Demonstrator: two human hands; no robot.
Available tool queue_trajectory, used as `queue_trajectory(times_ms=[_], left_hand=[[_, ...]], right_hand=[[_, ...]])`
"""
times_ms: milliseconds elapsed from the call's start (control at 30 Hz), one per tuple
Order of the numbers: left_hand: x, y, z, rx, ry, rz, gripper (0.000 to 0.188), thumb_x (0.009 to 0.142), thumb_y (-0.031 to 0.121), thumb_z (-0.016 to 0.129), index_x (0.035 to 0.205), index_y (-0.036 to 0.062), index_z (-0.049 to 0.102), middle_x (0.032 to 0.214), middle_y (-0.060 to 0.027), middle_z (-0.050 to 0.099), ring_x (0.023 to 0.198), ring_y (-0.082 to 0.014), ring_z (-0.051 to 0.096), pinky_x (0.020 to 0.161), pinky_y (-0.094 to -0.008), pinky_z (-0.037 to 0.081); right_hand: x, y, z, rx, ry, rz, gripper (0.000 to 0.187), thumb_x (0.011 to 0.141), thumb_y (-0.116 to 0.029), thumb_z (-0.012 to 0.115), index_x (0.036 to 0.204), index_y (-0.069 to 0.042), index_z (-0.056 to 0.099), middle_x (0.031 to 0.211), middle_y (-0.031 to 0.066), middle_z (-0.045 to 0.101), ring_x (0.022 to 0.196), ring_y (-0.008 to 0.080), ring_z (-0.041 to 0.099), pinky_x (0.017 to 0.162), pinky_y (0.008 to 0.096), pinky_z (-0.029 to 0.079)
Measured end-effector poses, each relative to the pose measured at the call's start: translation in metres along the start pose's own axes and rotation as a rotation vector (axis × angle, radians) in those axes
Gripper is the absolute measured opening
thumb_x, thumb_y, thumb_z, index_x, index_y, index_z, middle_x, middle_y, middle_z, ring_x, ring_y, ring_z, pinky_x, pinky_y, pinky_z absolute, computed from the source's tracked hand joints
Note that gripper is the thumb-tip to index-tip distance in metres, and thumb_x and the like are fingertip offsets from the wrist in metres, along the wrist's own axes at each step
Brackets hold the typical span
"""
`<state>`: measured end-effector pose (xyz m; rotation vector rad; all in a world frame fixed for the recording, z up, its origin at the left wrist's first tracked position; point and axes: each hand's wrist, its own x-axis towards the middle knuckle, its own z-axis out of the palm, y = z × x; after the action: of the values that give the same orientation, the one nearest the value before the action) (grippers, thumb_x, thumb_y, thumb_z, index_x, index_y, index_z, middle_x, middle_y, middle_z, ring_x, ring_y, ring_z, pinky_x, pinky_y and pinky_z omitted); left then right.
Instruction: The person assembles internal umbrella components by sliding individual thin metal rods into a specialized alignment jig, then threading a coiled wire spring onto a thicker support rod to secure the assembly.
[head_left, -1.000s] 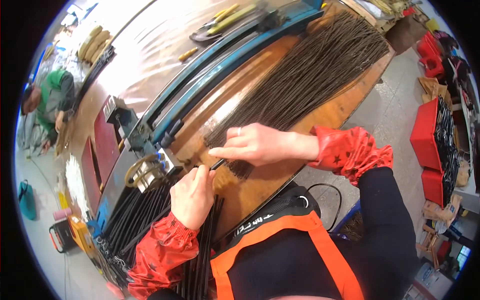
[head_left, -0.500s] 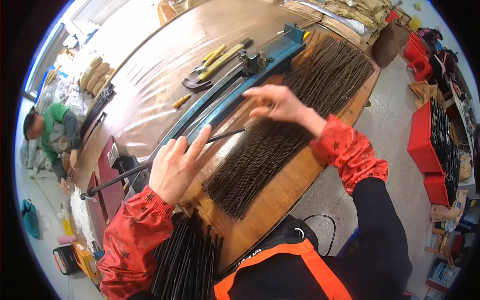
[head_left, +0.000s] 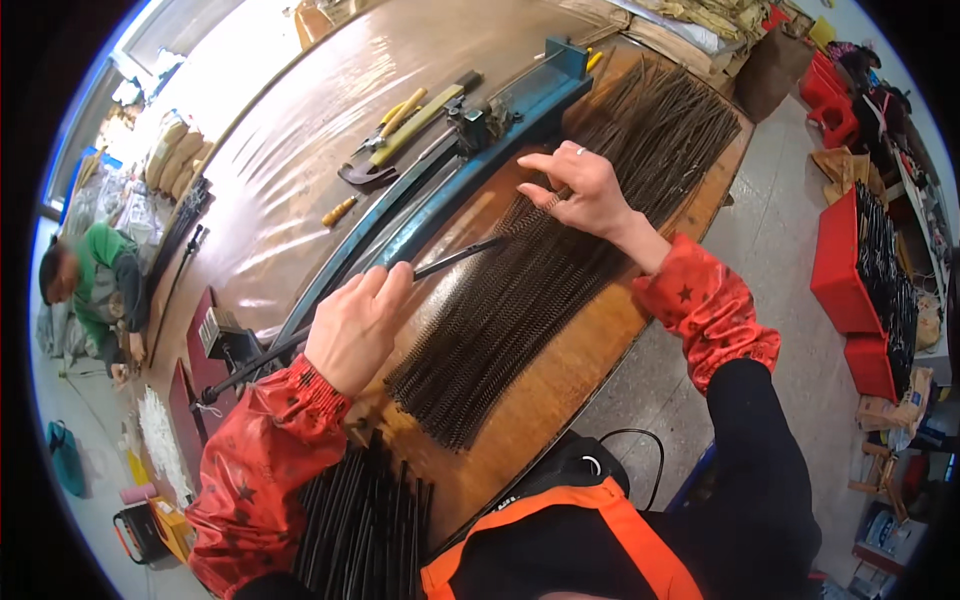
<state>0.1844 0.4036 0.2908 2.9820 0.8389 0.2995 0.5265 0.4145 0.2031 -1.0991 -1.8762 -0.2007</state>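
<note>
My left hand (head_left: 350,325) is wrapped around a long black tube (head_left: 455,260), which slants from the lower left up toward the middle of the bench. At the tube's upper end a thin coil spring (head_left: 524,222) leads up to my right hand (head_left: 590,192). That hand's thumb and curled fingers close on the spring, while the forefinger sticks out to the left. Below both hands lies a wide layer of long dark coil springs (head_left: 520,320) on the wooden bench. How far the spring reaches into the tube is hidden.
A blue metal bar fixture (head_left: 425,215) crosses the bench beyond my hands. Behind it lie a yellow-handled tool (head_left: 405,110) and a wooden-handled tool (head_left: 340,211). Black tubes (head_left: 365,515) stand bundled at lower left. A person in green (head_left: 105,270) works at far left. Red bins (head_left: 840,265) stand at right.
My right hand has moved slightly right and its fingers have curled in more. The tube in my left hand has shifted a little upward and right at its upper end.
</note>
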Motion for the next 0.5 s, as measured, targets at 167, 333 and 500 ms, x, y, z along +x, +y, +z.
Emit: queue_trajectory(times_ms=[167,333,500], left_hand=[[0.001,0.005,-0.001,0.059,-0.057,-0.049,0.051,0.082,0.002,0.061,0.132,0.0104,0.055,0.082,-0.0089,0.055,0.077,-0.0279,0.062,0.065,-0.041,0.052],[-0.005,0.001,0.007,-0.002,-0.042,-0.057,0.059,0.082,0.003,0.061,0.139,0.009,0.05,0.086,-0.0101,0.058,0.08,-0.0296,0.064,0.067,-0.0409,0.054],[-0.008,-0.006,0.013,-0.022,0.011,-0.105,0.045,0.085,0.003,0.06,0.129,0.0068,0.051,0.084,-0.0115,0.058,0.081,-0.0315,0.064,0.068,-0.042,0.053]], right_hand=[[-0.005,0.004,0.007,0.153,-0.19,0.078,0.025,0.081,-0.022,0.08,0.103,-0.012,0.074,0.075,0.0061,0.066,0.07,0.0234,0.064,0.064,0.0353,0.053],[-0.007,0.014,0.013,0.045,-0.095,-0.013,0.017,0.079,-0.018,0.083,0.092,-0.009,0.076,0.08,0.0099,0.072,0.071,0.0265,0.069,0.063,0.0343,0.054],[0.0,0.028,0.012,-0.098,0.079,0.092,0.014,0.083,-0.02,0.078,0.09,-0.009,0.073,0.077,0.0087,0.07,0.069,0.027,0.068,0.062,0.0351,0.054]])
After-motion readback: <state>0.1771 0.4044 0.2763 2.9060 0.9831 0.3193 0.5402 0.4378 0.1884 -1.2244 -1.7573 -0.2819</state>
